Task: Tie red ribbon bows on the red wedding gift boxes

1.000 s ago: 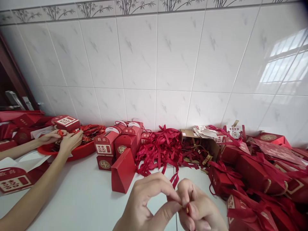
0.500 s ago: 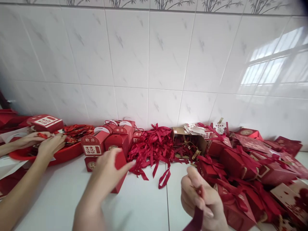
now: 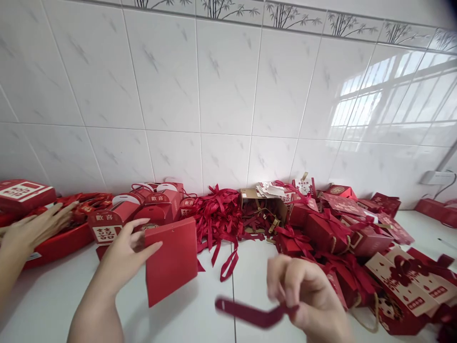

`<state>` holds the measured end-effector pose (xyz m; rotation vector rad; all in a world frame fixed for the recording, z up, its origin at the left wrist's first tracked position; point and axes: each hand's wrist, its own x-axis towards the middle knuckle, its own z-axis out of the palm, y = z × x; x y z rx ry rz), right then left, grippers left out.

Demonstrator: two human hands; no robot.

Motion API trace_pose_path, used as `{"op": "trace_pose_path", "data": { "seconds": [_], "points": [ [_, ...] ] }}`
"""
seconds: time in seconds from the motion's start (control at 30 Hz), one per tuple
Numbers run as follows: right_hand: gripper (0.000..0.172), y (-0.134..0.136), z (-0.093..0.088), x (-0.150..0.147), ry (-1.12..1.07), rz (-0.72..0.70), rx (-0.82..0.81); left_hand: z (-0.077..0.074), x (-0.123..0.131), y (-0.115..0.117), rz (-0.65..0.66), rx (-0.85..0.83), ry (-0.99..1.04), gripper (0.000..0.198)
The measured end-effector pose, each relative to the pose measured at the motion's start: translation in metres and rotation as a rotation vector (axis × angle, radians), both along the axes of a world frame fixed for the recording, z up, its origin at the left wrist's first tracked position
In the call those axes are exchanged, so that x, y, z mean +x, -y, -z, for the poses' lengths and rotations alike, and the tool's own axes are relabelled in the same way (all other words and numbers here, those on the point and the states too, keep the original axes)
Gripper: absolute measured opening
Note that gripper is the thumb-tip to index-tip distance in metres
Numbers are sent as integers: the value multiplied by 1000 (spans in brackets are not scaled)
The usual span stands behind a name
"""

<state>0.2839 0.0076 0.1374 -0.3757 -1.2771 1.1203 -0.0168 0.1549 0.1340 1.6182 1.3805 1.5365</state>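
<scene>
My left hand (image 3: 124,257) grips a red gift box (image 3: 171,262) by its upper left edge, thumb on the near face, tilted above the white table. A dark red ribbon strip (image 3: 250,314) dangles from my right hand (image 3: 303,290), pinched between thumb and fingers and slightly blurred. Beyond the hands lies a heap of red ribbons (image 3: 221,214), beside an open cardboard box (image 3: 248,194) with ribbon pieces inside. To the left of the heap stand red boxes (image 3: 107,228) with white printed labels.
A pile of red boxes tied with bows (image 3: 328,233) fills the right side. Far left, a co-worker's hand (image 3: 39,228) reaches over a red basin (image 3: 64,245) of red packets. Behind the table rises a white tiled wall (image 3: 228,85).
The view has turned right. My left hand has drawn the red box away from the stacked boxes and turned its broad face toward me. The ribbon in my right hand now points left.
</scene>
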Motion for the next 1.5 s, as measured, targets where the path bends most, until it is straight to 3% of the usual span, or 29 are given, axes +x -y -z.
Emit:
{"op": "trace_pose_path", "data": {
  "seconds": [0.03, 0.17, 0.3, 0.43, 0.6, 0.83, 0.93, 1.0, 1.07, 1.13, 1.2, 1.3, 1.4, 1.5],
  "points": [
    [9, -8, 0, -1, 63, 81, 23, -8, 12, 10, 29, -62, -5, 55],
    [7, -37, 3, -7, 248, 333, 23, -28, 66, 50, 151, 5, 140, 67],
    [5, -50, 10, -18, 275, 429, 48, -27, 114, 75, 308, 28, 242, 69],
    [4, -51, 12, -25, 247, 556, 84, -19, 135, 84, 308, 98, 338, 60],
    [3, -51, 9, -28, 257, 574, 137, -14, 133, 82, 272, 108, 276, 23],
    [5, -59, 13, -28, 250, 490, 60, -7, 132, 66, 281, 150, 139, 18],
    [9, -67, 15, -15, 107, 414, 3, -9, 122, 55, 274, 38, 267, 22],
    [12, -75, 22, 0, 55, 483, -72, -14, 108, 50, 181, 45, 399, 23],
    [16, -86, 37, 17, 229, 654, -204, -20, 92, 45, 47, 144, 458, 23],
    [12, -96, 59, 31, 567, 800, -348, -25, 78, 39, -76, 261, 476, 26],
    [8, -103, 84, 39, 672, 840, -405, -28, 67, 34, -174, 357, 499, 29],
    [21, -108, 114, 42, 738, 836, -434, -30, 63, 31, -236, 450, 544, 30],
    [12, -112, 122, 46, 795, 800, -422, -33, 67, 37, -219, 504, 578, 28],
    [16, -126, 106, 55, 825, 777, -379, -36, 69, 45, -211, 490, 574, 27]
  ]
}}
